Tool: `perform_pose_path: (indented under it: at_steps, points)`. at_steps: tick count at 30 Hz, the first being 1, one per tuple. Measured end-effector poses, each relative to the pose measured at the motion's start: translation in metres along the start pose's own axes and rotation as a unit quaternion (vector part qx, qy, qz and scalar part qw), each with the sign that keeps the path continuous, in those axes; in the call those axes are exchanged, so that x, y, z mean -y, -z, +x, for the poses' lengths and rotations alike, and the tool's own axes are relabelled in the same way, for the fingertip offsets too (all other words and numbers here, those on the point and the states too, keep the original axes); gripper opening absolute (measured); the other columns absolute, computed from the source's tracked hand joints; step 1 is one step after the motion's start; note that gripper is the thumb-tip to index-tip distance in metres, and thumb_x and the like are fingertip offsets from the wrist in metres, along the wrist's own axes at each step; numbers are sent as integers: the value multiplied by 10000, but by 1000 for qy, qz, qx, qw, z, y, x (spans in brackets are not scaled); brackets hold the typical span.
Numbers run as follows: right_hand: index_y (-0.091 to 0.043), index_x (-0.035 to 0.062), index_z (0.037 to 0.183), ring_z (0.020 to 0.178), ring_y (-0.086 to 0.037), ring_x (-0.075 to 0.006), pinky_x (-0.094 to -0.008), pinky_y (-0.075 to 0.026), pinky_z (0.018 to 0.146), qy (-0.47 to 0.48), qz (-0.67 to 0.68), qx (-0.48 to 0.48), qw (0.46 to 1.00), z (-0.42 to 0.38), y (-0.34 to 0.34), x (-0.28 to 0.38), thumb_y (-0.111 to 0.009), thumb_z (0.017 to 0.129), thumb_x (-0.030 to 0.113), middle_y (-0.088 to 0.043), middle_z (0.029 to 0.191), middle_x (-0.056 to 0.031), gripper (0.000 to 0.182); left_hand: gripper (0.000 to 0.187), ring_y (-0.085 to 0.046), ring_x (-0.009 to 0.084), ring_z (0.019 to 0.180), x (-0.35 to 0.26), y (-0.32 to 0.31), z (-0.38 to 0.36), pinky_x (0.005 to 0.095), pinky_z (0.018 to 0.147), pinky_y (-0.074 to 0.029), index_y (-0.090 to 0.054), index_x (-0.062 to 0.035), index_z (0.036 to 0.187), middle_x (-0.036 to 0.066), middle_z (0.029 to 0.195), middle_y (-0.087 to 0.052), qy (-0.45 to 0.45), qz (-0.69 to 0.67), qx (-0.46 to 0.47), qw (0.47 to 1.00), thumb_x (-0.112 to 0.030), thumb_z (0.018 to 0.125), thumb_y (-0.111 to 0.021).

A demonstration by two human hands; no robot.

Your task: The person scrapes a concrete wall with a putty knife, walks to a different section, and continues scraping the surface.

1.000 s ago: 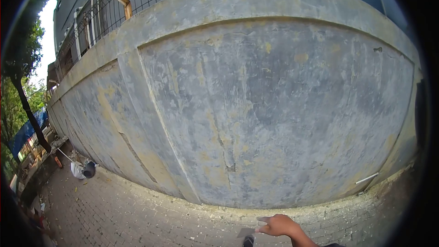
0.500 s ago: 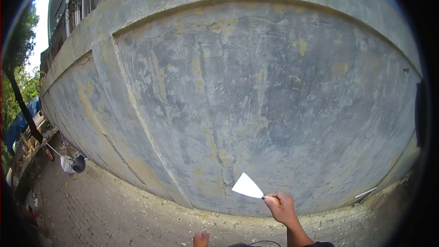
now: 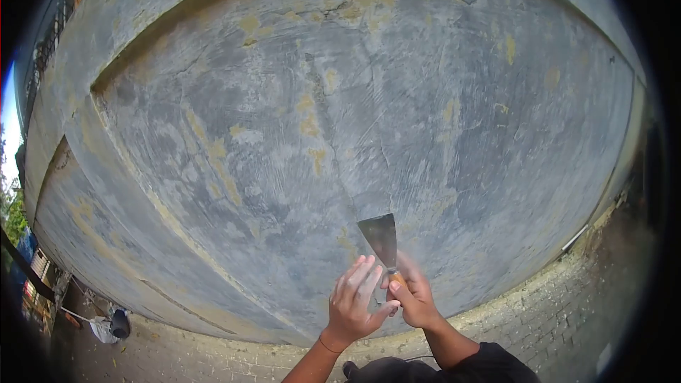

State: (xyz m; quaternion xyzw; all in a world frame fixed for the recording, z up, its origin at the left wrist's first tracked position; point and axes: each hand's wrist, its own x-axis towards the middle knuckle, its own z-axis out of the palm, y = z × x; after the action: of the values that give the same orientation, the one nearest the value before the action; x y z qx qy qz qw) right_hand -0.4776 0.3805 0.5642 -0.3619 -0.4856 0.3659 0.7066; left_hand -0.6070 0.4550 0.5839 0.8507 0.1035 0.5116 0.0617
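My right hand (image 3: 418,303) grips the wooden handle of a putty knife (image 3: 383,238), its dark, flared metal blade pointing up. Close beside the handle, on its left, my left hand (image 3: 352,303) is raised with fingers stretched and slightly apart, its thumb reaching toward the right hand. Behind both hands and the blade stands a grey plastered wall (image 3: 277,113) with yellowish patches, cracks and trowel marks.
Brick paving (image 3: 191,358) runs along the foot of the wall. At the lower left a white bag (image 3: 103,329) lies beside a dark bucket-like container (image 3: 120,323). A thin white stick (image 3: 574,238) leans at the wall's lower right.
My left hand has come up from the bottom edge to beside the putty knife. The knife has turned more upright, its blade now dark instead of bright. The view has shifted and tilted.
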Motion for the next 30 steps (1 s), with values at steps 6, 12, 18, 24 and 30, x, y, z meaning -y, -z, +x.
perform_pose_path:
  at_steps: [6, 12, 18, 24, 30]
  points:
    - [-205, 93, 1455, 527, -460, -85, -200, -396, 417, -10, 282, 7, 959, 49, -32, -7, -384, 973, 232, -527, 872, -87, 533, 795, -390, 382, 1287, 43, 23, 63, 487, 1038, -314, -477, 3, 1292, 229, 1355, -435, -83, 78, 76, 991, -632, 816, -521]
    - [-178, 86, 1455, 528, -434, -82, -183, -369, 440, -75, 387, 103, 913, 83, -34, -15, -388, 978, 336, -505, 758, -61, 578, 839, -329, 410, 1325, 54, 34, 78, 520, 1068, -243, -453, 33, 1312, 264, 1387, -389, -57, 125, 112, 984, -627, 802, -542]
    - [-221, 40, 1433, 628, -406, -43, -177, -382, 604, -81, 384, 27, 919, 90, -45, -26, -384, 997, 335, -498, 776, -4, 551, 888, -280, 476, 1327, 53, 39, 95, 574, 1070, -178, -415, 112, 1303, 322, 1377, -361, -36, 132, 140, 981, -605, 800, -561]
    - [-310, 28, 1390, 647, -382, -33, -170, -359, 597, -115, 344, -1, 932, 85, -54, 1, -393, 1000, 290, -494, 820, 29, 478, 950, -269, 512, 1314, 42, 42, 93, 588, 1064, -166, -370, 195, 1276, 403, 1352, -313, -10, 129, 162, 978, -613, 808, -545]
    - [-371, 34, 1330, 643, -385, -31, -171, -352, 587, -125, 354, 11, 927, 88, -47, -2, -395, 999, 282, -488, 802, 25, 414, 965, -251, 527, 1313, 41, 39, 100, 592, 1052, -196, -350, 203, 1282, 413, 1356, -294, -4, 133, 166, 977, -631, 822, -511]
